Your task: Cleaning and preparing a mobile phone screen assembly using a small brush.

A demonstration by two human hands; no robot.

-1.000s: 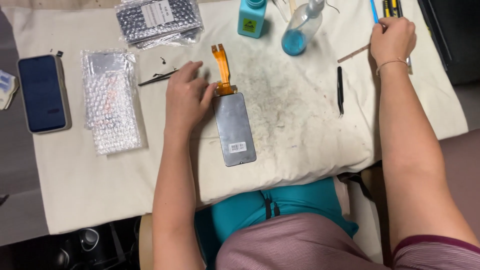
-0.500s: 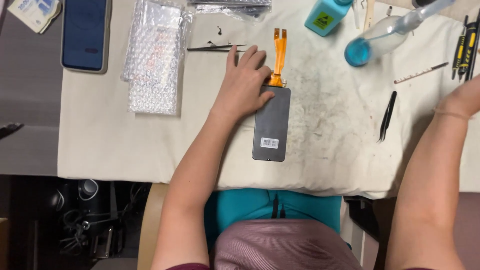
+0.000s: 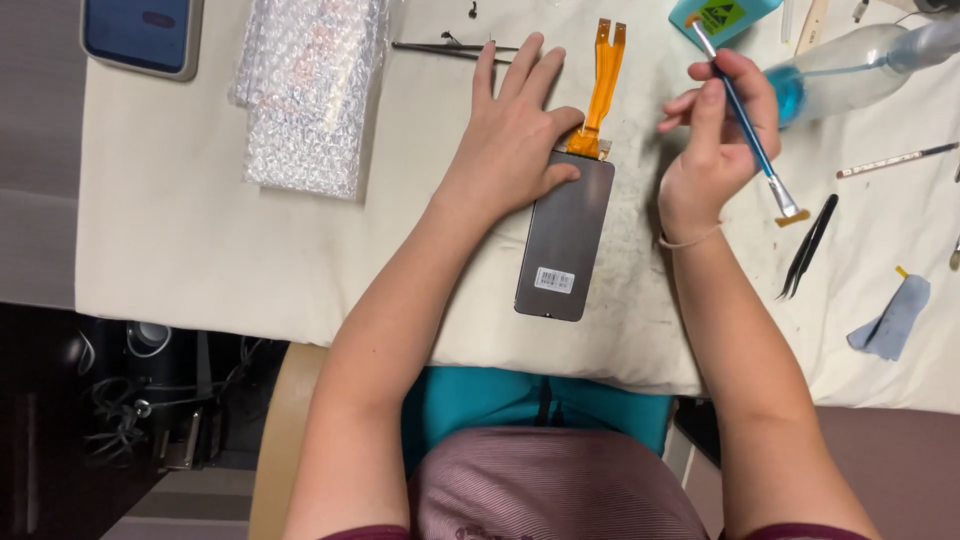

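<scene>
On the white surface (image 3: pixel 200 250), left hand (image 3: pixel 515 130) spread flat, pressing grey screen panel (image 3: pixel 565 235); right hand (image 3: pixel 715 140) grip pinching blue brush (image 3: pixel 745 125), just right.

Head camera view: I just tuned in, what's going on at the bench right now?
A person sits at a cloth-covered table. The left hand presses flat on the top end of a grey phone screen panel lying back side up, its orange flex cable pointing away. The right hand holds a small blue-handled brush raised above the cloth, bristles down, not touching the panel. Black tweezers, a bubble-wrap bag and a clear bottle with blue liquid lie around.
</scene>
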